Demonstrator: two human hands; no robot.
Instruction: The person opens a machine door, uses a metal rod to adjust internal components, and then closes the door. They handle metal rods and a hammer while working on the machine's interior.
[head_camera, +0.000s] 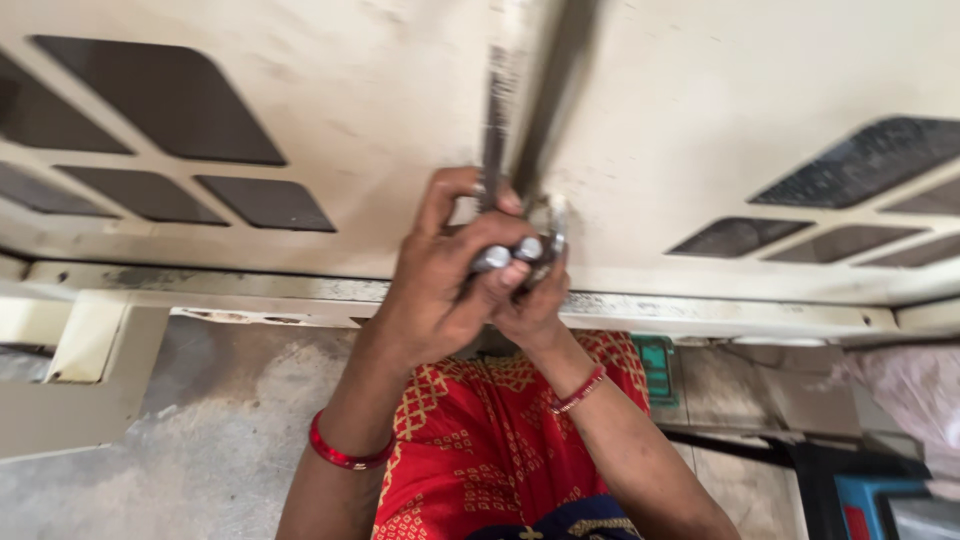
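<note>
My left hand (445, 275) and my right hand (535, 300) are clasped together at the front edge of a cream metal panel (330, 110) with dark slot openings. Both grip the handles of a metal plier-like tool (520, 245), whose blurred shaft (520, 90) runs up over the panel. The left hand's fingers wrap over the rounded handle ends; the right hand sits underneath, partly hidden. Red bangles circle both wrists. The tool's working end is too blurred to make out.
The panel rests on a worn cream frame rail (250, 295). Below is a grey concrete floor (150, 460). My red patterned clothing (480, 440) fills the bottom centre. A green object (657, 365) and a blue and black case (860, 500) lie at right.
</note>
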